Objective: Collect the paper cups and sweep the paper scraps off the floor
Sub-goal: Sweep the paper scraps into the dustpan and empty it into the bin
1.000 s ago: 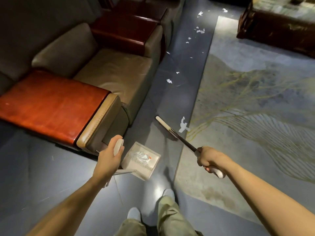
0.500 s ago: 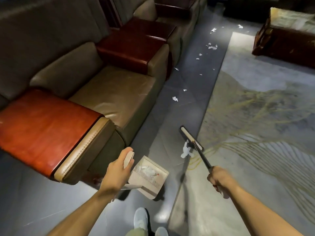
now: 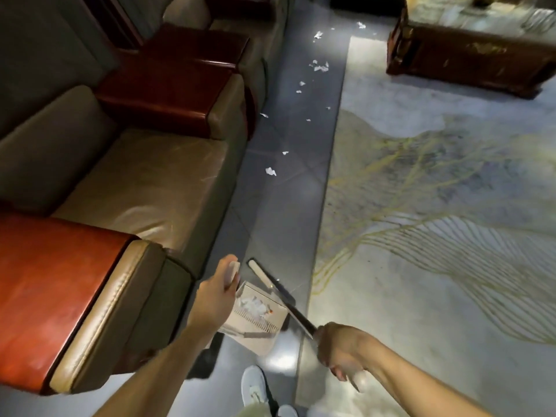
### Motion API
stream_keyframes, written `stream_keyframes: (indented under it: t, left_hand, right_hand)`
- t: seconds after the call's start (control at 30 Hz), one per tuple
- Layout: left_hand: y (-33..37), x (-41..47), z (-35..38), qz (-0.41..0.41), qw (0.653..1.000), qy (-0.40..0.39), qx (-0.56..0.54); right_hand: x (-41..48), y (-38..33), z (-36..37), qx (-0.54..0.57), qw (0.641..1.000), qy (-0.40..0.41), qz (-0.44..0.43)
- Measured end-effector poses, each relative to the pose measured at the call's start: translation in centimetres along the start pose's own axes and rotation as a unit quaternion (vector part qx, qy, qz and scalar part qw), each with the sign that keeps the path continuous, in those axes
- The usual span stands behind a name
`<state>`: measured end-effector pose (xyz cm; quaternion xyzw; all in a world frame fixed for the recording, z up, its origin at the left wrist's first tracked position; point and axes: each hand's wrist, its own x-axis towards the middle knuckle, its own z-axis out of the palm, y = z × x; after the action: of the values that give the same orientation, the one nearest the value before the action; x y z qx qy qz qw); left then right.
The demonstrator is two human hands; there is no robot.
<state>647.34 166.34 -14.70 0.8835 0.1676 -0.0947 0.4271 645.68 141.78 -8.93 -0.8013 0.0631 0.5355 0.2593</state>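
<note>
Down the dark strip of floor (image 3: pixel 279 212) between the sofa (image 3: pixel 144 188) and the rug (image 3: pixel 421 206), the paper scraps (image 3: pixel 270 171) lay strung in a line running straight away from me. The nearest one was well ahead of everything I held.

I had the left hand (image 3: pixel 215 299) wrapped round the white handle of the dustpan (image 3: pixel 255 320), which was tilted with a heap of scraps in it. The right hand (image 3: pixel 340 347) gripped the broom (image 3: pixel 296 316). Its dark shaft slanted forward and left, so the broom head (image 3: pixel 260 275) sat just beyond the pan's far edge.

I judged that head, not either hand, closest to the next scrap, and the reach would go forward along the strip. The floor looked like glossy tile. No paper cups showed. A dark wooden cabinet (image 3: pixel 469 52) stood at the rug's far end.
</note>
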Motion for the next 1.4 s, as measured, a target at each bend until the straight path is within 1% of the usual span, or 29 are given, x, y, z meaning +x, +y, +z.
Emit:
stream_keyframes:
  t: [0.1,0.2,0.23,0.37,0.47,0.6,0.63,0.73,0.9,1.03,1.2,1.4]
  left_hand:
    - [-0.3,0.5,-0.8,0.021,1.0,0.008,-0.002]
    - [-0.3,0.8,-1.3,0.039,0.999,-0.004,0.001]
    - [-0.2,0.7,-1.4,0.049,0.999,-0.008,0.0]
    - [0.2,0.5,-1.5,0.055,0.998,-0.016,-0.009]
    - [1.2,0.1,-1.4,0.061,0.998,-0.012,-0.013]
    - [3.5,-0.6,-0.9,0.095,0.995,-0.009,-0.025]
    - [4.5,-0.8,-0.5,0.113,0.993,-0.021,-0.023]
    - [5.7,-0.6,0.1,0.136,0.99,-0.016,-0.014]
    - [9.3,0.7,1.3,0.217,0.974,-0.065,-0.01]
    - [12.0,1.4,2.3,0.282,0.955,-0.096,-0.001]
    - [15.3,0.0,5.4,0.345,0.924,-0.168,-0.016]
    - [20.8,-5.4,12.2,0.426,0.869,-0.25,-0.009]
  right_hand:
    - [-1.5,-0.2,-1.0,0.06,0.998,-0.009,0.006]
    - [-2.7,-0.7,-2.2,0.124,0.988,-0.067,0.059]
    - [-3.3,-0.8,-2.4,0.139,0.986,-0.063,0.07]
    - [-5.5,-0.2,-2.8,0.171,0.983,0.007,0.067]
    - [-6.7,1.0,-3.9,0.214,0.974,0.044,0.056]
    - [-8.4,2.5,-5.9,0.248,0.964,0.083,0.04]
    - [-9.3,3.3,-5.9,0.264,0.958,0.101,0.041]
    - [-10.1,4.0,-6.4,0.265,0.954,0.135,0.033]
    - [-12.6,6.4,-4.2,0.278,0.931,0.233,0.045]
    - [-13.8,7.9,-2.0,0.322,0.895,0.298,0.079]
    - [-16.2,10.6,1.6,0.378,0.844,0.36,0.128]
    - [-20.9,16.6,6.0,0.432,0.768,0.428,0.201]
